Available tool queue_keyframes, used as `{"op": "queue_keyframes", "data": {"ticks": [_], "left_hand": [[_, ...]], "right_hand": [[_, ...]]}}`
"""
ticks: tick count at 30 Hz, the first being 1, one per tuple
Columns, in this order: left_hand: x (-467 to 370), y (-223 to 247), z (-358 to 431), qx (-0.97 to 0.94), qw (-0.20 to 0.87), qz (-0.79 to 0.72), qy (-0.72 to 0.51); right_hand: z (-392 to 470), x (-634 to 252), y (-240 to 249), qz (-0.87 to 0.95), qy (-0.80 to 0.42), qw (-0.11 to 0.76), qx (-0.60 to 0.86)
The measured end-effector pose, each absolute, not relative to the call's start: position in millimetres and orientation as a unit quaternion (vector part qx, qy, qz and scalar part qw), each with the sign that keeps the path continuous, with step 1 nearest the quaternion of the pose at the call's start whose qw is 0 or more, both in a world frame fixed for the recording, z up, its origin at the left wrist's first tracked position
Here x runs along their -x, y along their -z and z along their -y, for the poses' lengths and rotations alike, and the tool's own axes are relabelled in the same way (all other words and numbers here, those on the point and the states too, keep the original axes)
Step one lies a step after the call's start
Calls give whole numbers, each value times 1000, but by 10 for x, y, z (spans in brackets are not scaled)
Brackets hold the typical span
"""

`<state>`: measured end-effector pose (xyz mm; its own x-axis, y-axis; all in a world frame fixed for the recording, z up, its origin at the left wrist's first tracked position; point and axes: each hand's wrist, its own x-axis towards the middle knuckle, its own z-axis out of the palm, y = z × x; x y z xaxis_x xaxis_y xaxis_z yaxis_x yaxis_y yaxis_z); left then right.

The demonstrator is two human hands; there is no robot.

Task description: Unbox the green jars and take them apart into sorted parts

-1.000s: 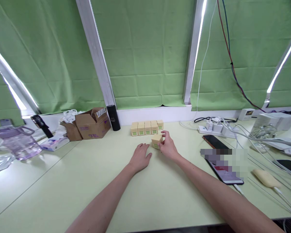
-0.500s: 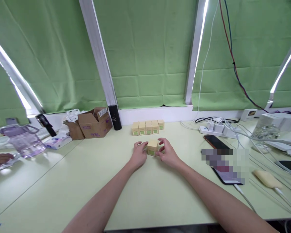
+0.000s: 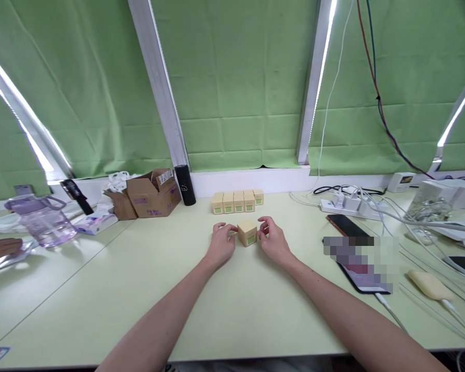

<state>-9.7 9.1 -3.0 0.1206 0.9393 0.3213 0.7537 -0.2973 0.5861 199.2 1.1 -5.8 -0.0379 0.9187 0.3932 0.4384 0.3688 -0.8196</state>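
A small tan cardboard box (image 3: 247, 233) with a green label on its front stands on the table, turned with one corner toward me. My left hand (image 3: 222, 245) is at its left side, fingers curved and apart, the fingertips at or almost at the box. On the right, my right hand (image 3: 274, 242) has its fingers spread and bent, the tips close beside the box without gripping it. Behind, several matching boxes (image 3: 238, 201) stand side by side in a row, green labels facing me, the rightmost one set slightly back.
An opened carton (image 3: 151, 199), a black cylinder (image 3: 185, 186) and a purple water bottle (image 3: 42, 222) line the left back. Another person's hand (image 3: 2, 249) rests at far left. Phones (image 3: 349, 227), a power strip (image 3: 349, 206) and cables lie on the right.
The single box has turned, so its label now faces front right. My right hand has moved slightly away from it to the right.
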Motion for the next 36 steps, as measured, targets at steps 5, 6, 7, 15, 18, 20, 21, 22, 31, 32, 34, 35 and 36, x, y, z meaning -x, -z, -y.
{"op": "queue_keyframes", "data": {"ticks": [5,6,7,15,18,20,21,22,31,32,34,35,36], "left_hand": [[90,-13,-54,-729,140,-577,-341],[93,-20,-48,-726,141,-578,-346],[98,-28,-43,-720,143,-580,-353],[143,-69,-16,-693,123,-606,-371],[139,-64,-7,-704,111,-602,-360],[125,-62,1,-710,103,-605,-345],[114,-64,7,-712,100,-609,-336],[99,-69,14,-712,99,-614,-326],[-70,-146,124,-712,130,-632,-278],[-71,-151,125,-711,135,-632,-276],[-53,-152,111,-705,148,-636,-278],[-34,-147,97,-701,156,-636,-283],[-11,-138,77,-698,165,-634,-290]], "right_hand": [[23,-1998,29,681,-245,480,496],[21,-1998,29,680,-244,481,497],[17,-2000,29,677,-242,480,503],[-15,-2026,33,664,-242,457,540],[-26,-2014,60,672,-238,454,534],[-30,-2004,74,676,-232,451,535],[-30,-2001,78,677,-227,449,538],[-28,-1998,80,676,-221,448,541],[17,-2007,62,692,-276,450,492],[17,-2008,62,688,-283,459,486],[13,-2008,63,678,-281,471,488],[11,-2008,64,676,-277,472,493],[9,-2008,62,674,-273,470,500]]}}
